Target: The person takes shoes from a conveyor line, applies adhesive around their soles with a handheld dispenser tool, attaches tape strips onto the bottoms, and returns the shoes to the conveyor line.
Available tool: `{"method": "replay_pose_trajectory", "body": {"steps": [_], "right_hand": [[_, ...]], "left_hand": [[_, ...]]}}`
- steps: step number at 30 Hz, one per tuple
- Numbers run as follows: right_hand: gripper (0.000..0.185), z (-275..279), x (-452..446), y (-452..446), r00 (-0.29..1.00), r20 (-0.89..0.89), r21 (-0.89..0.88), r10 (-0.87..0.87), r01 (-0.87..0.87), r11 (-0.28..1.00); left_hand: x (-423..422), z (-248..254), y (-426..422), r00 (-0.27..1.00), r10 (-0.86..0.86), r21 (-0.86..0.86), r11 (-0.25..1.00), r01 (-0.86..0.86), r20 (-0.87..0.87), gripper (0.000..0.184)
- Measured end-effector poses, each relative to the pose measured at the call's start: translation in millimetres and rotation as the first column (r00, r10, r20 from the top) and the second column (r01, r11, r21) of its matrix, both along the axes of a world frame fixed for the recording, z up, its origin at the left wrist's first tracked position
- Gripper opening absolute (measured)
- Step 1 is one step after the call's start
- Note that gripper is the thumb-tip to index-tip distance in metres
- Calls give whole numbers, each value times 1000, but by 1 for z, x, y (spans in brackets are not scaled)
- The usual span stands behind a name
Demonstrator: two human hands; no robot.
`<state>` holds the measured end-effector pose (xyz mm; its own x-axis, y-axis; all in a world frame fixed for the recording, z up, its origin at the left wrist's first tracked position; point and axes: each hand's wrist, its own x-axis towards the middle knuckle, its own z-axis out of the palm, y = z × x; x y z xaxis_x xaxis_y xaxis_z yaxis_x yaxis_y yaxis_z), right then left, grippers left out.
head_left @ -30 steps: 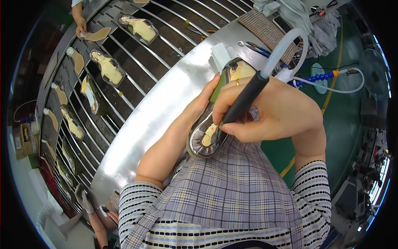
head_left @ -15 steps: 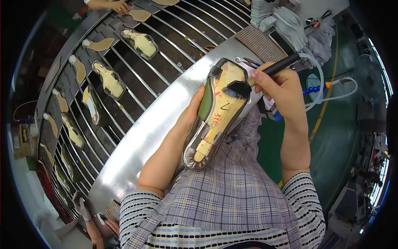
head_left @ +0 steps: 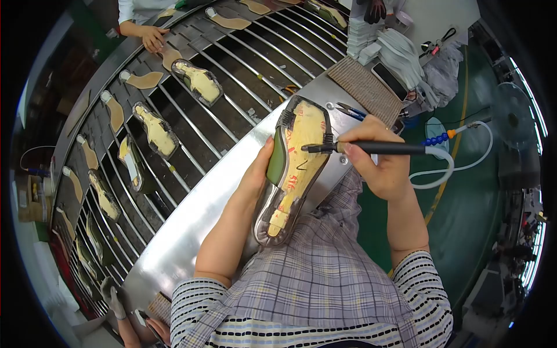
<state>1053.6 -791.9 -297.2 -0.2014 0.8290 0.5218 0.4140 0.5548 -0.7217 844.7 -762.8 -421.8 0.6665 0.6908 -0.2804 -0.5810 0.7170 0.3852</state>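
An upside-down shoe with a green side and a pale yellow bottom marked in red lies along my lap edge, toe end away from me. My left hand grips it by its left side. In my right hand is a glue brush with a black handle and a white hose at its back end. Its dark bristles touch the shoe's bottom across the forefoot, seen edge-on.
A metal ledge borders a curved roller rack carrying several shoes and insole pieces. Another person's hand is at the far side. A ribbed mat, phone and pliers lie at right.
The brush has swept lower and left across the shoe's bottom, its bristles turned edge-on. The shoe has shifted slightly left. The other person's hand has moved nearer along the rack.
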Motion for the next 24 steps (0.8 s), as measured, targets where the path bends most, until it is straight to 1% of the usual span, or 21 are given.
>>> {"method": "replay_pose_trajectory", "body": {"steps": [1, 3, 4, 5, 6, 7, 8, 9, 10, 12, 13, 14, 15, 16, 17, 18, 19, 21, 22, 23, 24], "right_hand": [[7, 4, 6, 5, 997, 80, -62, 25, -20, 998], [6, 7, 19, 8, 995, 43, -176, 91, -83, 981], [6, 7, 27, 10, 994, 45, -171, 95, -86, 981], [6, 6, 35, 12, 989, 135, -193, 59, -32, 981], [6, 5, 41, 14, 975, 223, -211, 21, 27, 977], [8, -3, 47, 18, 992, 112, -397, -59, 99, 912], [11, -12, 55, 26, 994, 22, -464, -109, 107, 879], [14, -25, 60, 34, 984, -65, -527, -165, 106, 843], [14, -44, 66, 42, 984, -66, -523, -166, 108, 845], [19, -86, 75, 58, 968, -100, -548, -229, 139, 825], [19, -101, 72, 62, 968, -105, -544, -229, 137, 828], [22, -115, 63, 66, 933, -175, -570, -315, 166, 805], [26, -127, 56, 71, 884, -240, -598, -400, 190, 779], [26, -138, 52, 75, 882, -247, -597, -401, 188, 780], [29, -144, 48, 79, 903, -171, -631, -395, 207, 747], [31, -150, 47, 82, 919, -94, -663, -384, 230, 712], [31, -155, 46, 84, 917, -98, -665, -387, 229, 711], [32, -161, 47, 84, 927, -2, -615, -376, 295, 731], [33, -172, 54, 87, 919, 7, -590, -395, 322, 740], [33, -167, 52, 84, 917, 5, -591, -398, 324, 739], [30, -161, 52, 79, 907, -63, -608, -416, 295, 737]], "left_hand": [[1, -1, 0, 1000, -3, 2, 1000, 3, 3, 65], [-1, -3, 3, 996, 25, 56, 998, -20, -80, 65], [0, -8, 3, 992, 89, 58, 995, -84, -94, 65], [-3, -14, 4, 991, 92, 61, 994, -86, -93, 65], [-10, -18, 5, 995, 85, 40, 996, -83, -55, 66], [-14, -22, 6, 997, 78, 18, 997, -78, -19, 66], [-14, -18, 5, 991, 132, -27, 991, -133, -31, 67], [-13, -3, 2, 970, 213, -29, 976, -217, -117, 55], [-13, -2, 3, 968, 224, -28, 973, -228, -115, 57], [-18, -4, 5, 964, 238, -20, 970, -242, -114, 59], [-22, -12, 4, 976, 212, -19, 977, -213, -40, 62], [-26, -17, 3, 982, 185, -18, 983, -184, 31, 65], [-29, -18, 2, 983, 183, -14, 983, -183, 26, 65], [-32, -19, 1, 982, 173, -21, 985, -172, 81, 66], [-32, -15, 2, 977, 161, -29, 987, -159, 138, 68], [-27, -4, 1, 959, 281, -184, 946, -268, 46, 73], [-28, -4, 1, 960, 278, -183, 946, -266, 42, 73], [-29, -2, 0, 955, 290, -175, 945, -276, 57, 74], [-28, 1, 0, 950, 301, -212, 937, -279, 80, 76], [-28, 0, 1, 952, 298, -212, 938, -276, 78, 76], [-30, -2, 1, 951, 296, -192, 942, -276, 87, 76]]}}
